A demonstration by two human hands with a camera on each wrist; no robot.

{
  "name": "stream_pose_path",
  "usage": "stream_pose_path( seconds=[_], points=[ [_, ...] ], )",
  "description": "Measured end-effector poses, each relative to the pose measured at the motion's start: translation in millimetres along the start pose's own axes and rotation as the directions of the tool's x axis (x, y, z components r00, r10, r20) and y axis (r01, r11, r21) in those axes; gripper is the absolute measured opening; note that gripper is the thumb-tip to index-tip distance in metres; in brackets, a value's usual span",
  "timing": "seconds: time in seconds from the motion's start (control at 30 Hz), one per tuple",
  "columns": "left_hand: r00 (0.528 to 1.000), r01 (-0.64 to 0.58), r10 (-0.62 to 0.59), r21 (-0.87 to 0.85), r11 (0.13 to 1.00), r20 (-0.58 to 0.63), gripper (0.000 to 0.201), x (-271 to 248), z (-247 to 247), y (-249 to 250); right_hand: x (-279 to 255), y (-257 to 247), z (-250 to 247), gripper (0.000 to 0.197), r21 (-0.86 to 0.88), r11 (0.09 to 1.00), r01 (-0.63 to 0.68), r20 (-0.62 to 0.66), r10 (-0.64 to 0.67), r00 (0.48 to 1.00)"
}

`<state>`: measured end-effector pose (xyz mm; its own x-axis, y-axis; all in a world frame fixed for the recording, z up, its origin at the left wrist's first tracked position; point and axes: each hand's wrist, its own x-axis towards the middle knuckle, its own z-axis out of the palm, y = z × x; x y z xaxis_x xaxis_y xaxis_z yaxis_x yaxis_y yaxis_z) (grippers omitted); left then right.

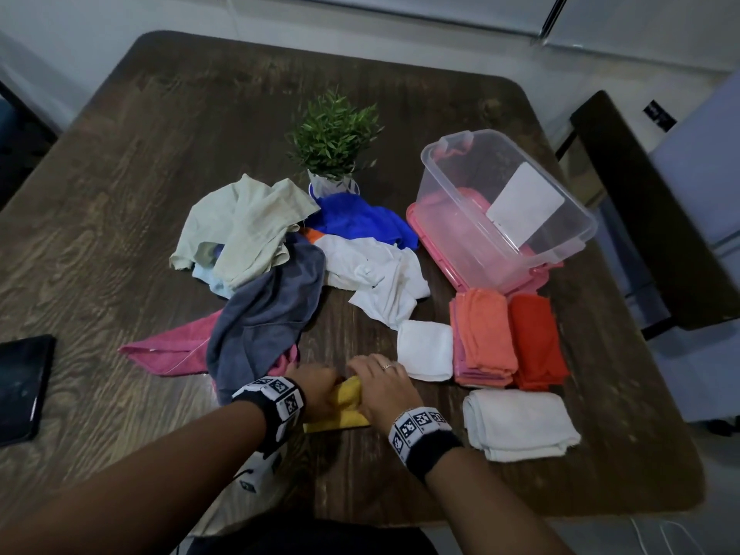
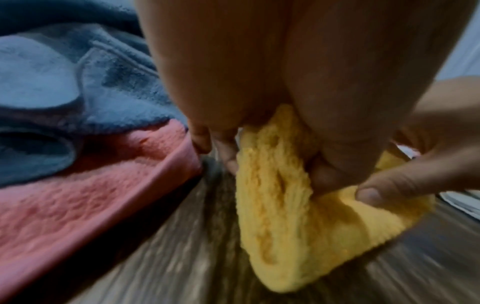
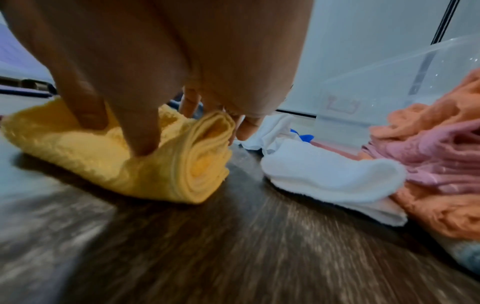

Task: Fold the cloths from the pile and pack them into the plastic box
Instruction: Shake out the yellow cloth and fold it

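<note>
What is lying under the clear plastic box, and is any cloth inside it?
The plastic box sits tilted on its pink lid, which rests on the table. Only a white label shows; no cloth visible inside. The lid's middle is covered.

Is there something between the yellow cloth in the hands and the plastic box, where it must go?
The yellow cloth is gripped by both the left hand and right hand. Between it and the plastic box lie the folded white cloth and orange cloth, low on the table; lifting over them looks easy.
</note>
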<state>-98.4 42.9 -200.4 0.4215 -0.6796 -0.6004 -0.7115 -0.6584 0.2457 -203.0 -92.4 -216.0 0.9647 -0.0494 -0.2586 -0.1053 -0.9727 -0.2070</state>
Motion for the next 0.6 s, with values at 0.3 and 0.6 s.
stream_pose_path(
  seconds=[0.3,0.6],
  points=[
    [0.916,-0.349,0.034,-0.754,0.556,-0.399,0.049,11.5,-64.3,27.4,-38.6,34.0,-60.8,0.076,0.754,0.634,-0.172,-0.069,0.336,0.939],
    [0.969,-0.238,0.088,-0.774,0.587,-0.231,0.024,60.5,-59.1,105.4,-68.4,138.7,-119.7,0.052,0.862,0.502,-0.07,-0.33,0.661,0.674]
  ],
)
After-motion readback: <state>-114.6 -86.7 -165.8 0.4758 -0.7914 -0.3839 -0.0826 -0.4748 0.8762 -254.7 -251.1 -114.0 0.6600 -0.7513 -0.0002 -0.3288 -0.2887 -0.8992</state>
